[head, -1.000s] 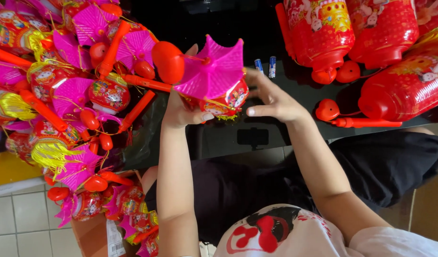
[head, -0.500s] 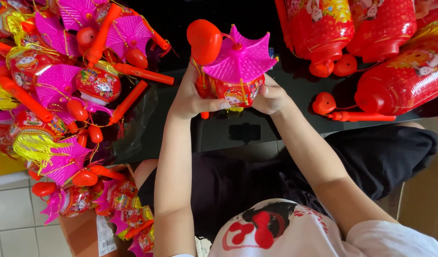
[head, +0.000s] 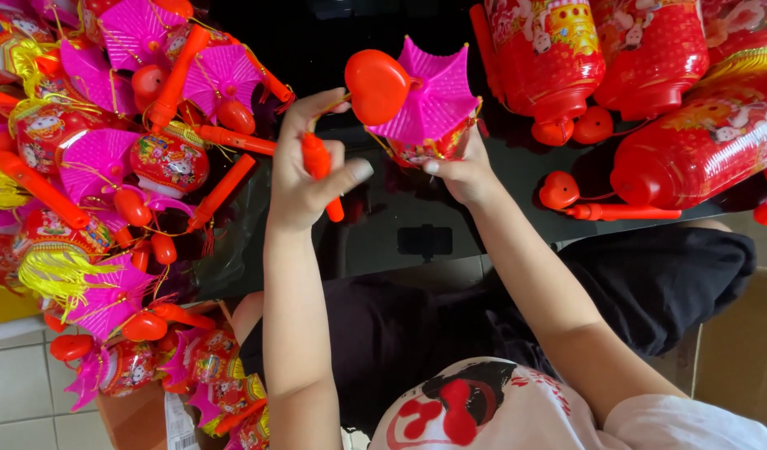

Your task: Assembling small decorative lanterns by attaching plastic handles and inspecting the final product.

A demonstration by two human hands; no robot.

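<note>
Left hand (head: 304,171) gripping orange stick (head: 321,175), right hand (head: 460,171) clasping pink-roofed lantern (head: 425,108)

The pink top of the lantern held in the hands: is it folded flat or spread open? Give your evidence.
Spread open: the pink top fans out in ribbed panels above the lantern body.
</note>
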